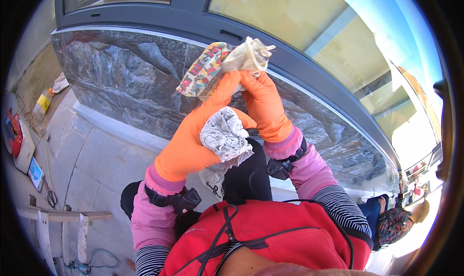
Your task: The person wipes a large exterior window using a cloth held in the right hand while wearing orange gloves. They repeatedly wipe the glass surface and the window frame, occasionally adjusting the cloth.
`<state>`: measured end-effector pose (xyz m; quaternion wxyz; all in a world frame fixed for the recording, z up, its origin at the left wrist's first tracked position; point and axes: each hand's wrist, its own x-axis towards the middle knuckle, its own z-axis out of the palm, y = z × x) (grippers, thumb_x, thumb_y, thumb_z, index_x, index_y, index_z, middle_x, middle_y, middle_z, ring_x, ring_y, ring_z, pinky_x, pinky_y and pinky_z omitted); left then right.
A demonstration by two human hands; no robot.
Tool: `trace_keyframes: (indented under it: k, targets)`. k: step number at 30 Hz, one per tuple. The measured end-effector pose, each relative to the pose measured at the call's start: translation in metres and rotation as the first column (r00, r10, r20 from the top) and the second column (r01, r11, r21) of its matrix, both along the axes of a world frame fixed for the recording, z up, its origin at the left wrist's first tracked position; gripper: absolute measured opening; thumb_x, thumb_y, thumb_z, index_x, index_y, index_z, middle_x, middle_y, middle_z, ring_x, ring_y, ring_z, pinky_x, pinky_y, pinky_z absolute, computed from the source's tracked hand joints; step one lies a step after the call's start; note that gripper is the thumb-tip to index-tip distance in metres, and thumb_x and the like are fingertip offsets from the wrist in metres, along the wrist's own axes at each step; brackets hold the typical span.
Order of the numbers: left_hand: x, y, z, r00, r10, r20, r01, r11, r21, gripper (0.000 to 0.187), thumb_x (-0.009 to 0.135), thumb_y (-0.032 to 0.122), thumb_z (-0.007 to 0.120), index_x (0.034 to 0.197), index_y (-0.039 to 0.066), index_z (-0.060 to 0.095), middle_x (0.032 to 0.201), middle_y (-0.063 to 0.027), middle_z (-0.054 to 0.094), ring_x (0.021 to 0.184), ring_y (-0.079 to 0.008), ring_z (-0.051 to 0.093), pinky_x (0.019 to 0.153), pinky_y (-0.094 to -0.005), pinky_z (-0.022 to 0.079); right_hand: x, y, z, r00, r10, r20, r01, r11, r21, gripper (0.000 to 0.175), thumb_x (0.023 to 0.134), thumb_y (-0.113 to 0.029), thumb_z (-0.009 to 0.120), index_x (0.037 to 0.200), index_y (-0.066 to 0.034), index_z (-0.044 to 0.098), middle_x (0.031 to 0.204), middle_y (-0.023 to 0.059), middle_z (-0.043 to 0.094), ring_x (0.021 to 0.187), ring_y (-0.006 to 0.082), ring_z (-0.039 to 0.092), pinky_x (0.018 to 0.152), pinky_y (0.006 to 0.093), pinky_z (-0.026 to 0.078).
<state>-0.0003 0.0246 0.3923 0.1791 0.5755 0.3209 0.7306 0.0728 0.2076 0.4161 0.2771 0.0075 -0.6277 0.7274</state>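
My left hand [194,138], in an orange rubber glove, holds a crumpled grey-white rag [225,132] between thumb and palm. Its fingers reach forward to a cloth [204,71] with a colourful cartoon print. The gloved fingers of my right hand [266,105] close on the bunched, off-white part [248,54] beside that print. Whether this part and the printed cloth are one piece, I cannot tell. Both hands meet in front of a window ledge, above a wall faced with dark marbled stone tiles [130,69].
Grey window frames [145,16] run above the tiles. Left, on the paving [98,160], are a plastic bottle [42,103] with yellow label, a red object [15,134] and a wooden ladder-like frame [65,215] near a blue rope [85,265]. Another person [393,225] is at the right.
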Motion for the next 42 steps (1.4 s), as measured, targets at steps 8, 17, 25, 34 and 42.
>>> trace_keyframes:
  k: [8,17,25,34,42]
  targets:
    - [-0.015,0.000,0.002,0.832,0.535,0.143,-0.551,0.828,0.105,0.061,0.080,0.021,0.080,0.132,-0.001,0.058,0.149,-0.0155,0.049,0.139,-0.0287,0.049,0.117,-0.0453,0.032,0.013,0.015,0.015,0.971,-0.057,-0.231,0.087,0.989,0.121,0.030,0.097,-0.005,0.069,0.128,-0.0072,0.067,0.121,0.0018,0.069,0.112,0.0152,0.063,0.100,0.0332,0.048]
    - [-0.009,-0.005,0.001,0.965,0.169,0.200,-0.155,0.985,-0.081,0.055,0.073,-0.002,0.079,0.127,0.000,0.067,0.135,-0.0108,0.062,0.125,-0.0201,0.058,0.106,-0.0351,0.045,0.019,0.016,0.021,0.993,0.048,-0.110,0.046,0.693,0.719,0.044,0.090,0.006,0.068,0.132,-0.0066,0.064,0.134,0.0090,0.060,0.133,0.0277,0.055,0.109,0.0393,0.044]
    - [-0.007,-0.001,-0.001,0.939,-0.065,0.339,0.069,0.998,0.001,0.079,0.073,-0.007,0.077,0.147,-0.005,0.049,0.135,-0.0104,0.063,0.129,-0.0233,0.057,0.107,-0.0350,0.043,0.011,0.004,0.025,0.938,-0.155,-0.310,0.327,0.691,0.645,0.040,0.089,0.011,0.063,0.126,-0.0043,0.067,0.128,0.0053,0.062,0.128,0.0217,0.057,0.107,0.0357,0.046]
    - [0.011,0.000,-0.003,0.940,-0.331,0.084,0.334,0.942,-0.025,0.072,0.078,0.002,0.080,0.143,-0.004,0.051,0.130,-0.0162,0.066,0.140,-0.0310,0.050,0.115,-0.0432,0.036,0.005,0.010,0.024,0.934,-0.105,-0.342,0.056,0.987,-0.151,0.036,0.101,0.001,0.059,0.136,-0.0076,0.059,0.122,0.0045,0.069,0.107,0.0180,0.067,0.092,0.0356,0.057]
    - [-0.004,0.003,0.001,0.959,0.275,-0.074,-0.261,0.952,0.161,0.032,0.071,0.003,0.079,0.103,0.001,0.074,0.150,-0.0225,0.051,0.139,-0.0332,0.052,0.111,-0.0430,0.041,0.007,0.006,0.020,0.944,-0.118,-0.310,0.056,0.978,-0.201,0.038,0.100,0.000,0.060,0.136,-0.0092,0.058,0.123,0.0044,0.068,0.111,0.0196,0.066,0.097,0.0364,0.054]
